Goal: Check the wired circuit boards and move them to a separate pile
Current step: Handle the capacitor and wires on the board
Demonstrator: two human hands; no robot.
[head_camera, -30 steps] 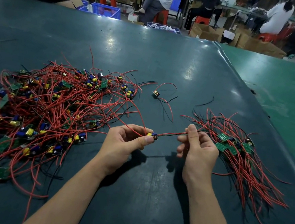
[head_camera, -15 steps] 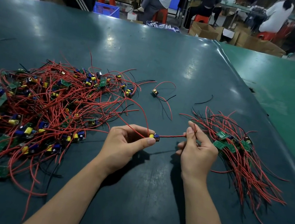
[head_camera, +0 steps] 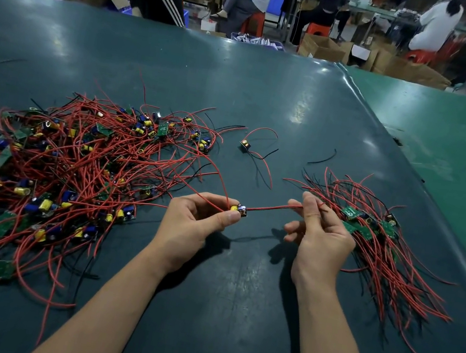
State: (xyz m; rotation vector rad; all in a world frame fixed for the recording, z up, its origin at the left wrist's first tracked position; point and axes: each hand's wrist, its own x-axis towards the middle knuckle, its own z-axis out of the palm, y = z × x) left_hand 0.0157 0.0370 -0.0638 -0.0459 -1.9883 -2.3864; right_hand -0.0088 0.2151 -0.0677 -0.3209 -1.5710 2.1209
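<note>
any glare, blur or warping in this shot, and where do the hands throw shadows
Head view: pale glare patches on the table; far edge bows from wide-angle warping; background people are soft, the standing one smeared; left hand and right hand are sharp, with dark shadows on the table just below them.

One head-worn camera looks forward and down, close over the table [head_camera: 233,315].

Red and black wires [head_camera: 80,157] tangle around green boards [head_camera: 350,212] with yellow and blue parts [head_camera: 45,204] on a dark teal surface [head_camera: 241,85]; neighbouring surface [head_camera: 454,133] is brighter green.
</note>
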